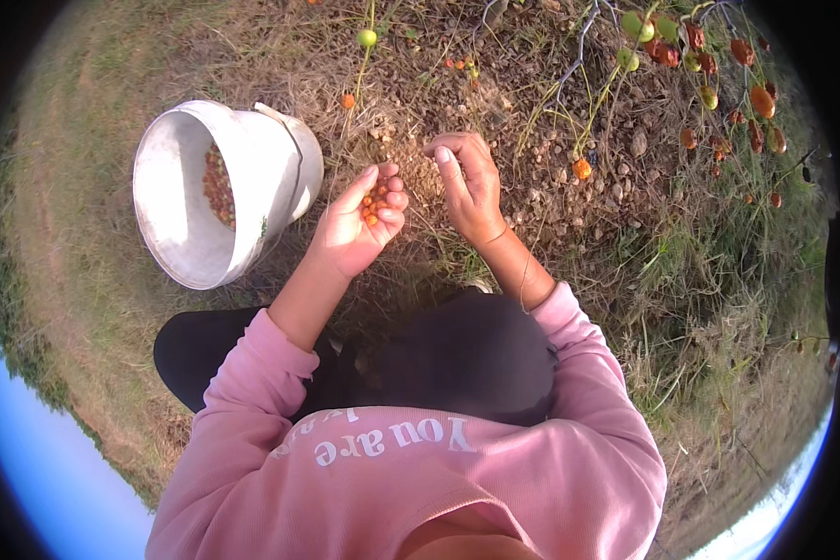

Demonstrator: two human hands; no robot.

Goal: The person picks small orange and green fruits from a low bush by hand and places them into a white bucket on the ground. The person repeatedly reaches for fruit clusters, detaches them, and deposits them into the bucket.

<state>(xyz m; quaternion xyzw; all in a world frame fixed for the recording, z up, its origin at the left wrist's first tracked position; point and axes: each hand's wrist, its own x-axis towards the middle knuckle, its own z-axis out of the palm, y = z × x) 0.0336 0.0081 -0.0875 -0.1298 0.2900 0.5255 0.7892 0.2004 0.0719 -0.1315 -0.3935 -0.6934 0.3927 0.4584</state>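
Observation:
My left hand (360, 227) is cupped palm up around several small orange-red fruits (374, 201) that look like wild jujubes. To its right, my right hand (467, 185) is held over the ground, fingers curled and thumb beside them. The inside of those fingers is hidden, so I cannot tell whether anything is in them. A white plastic bucket (269, 164) lies tilted to the left of my left hand, its mouth facing left. Red, orange and some green fruits (219, 187) rest inside it, partly hidden by its wall.
Thin branches with green, orange and wrinkled dark red fruits (763, 101) hang at the upper right. A stem with one green fruit (367, 38) stands beyond my hands. Dry grass, leaf litter and fallen fruits (455, 64) cover the ground. My bent knees (469, 357) are just below my hands.

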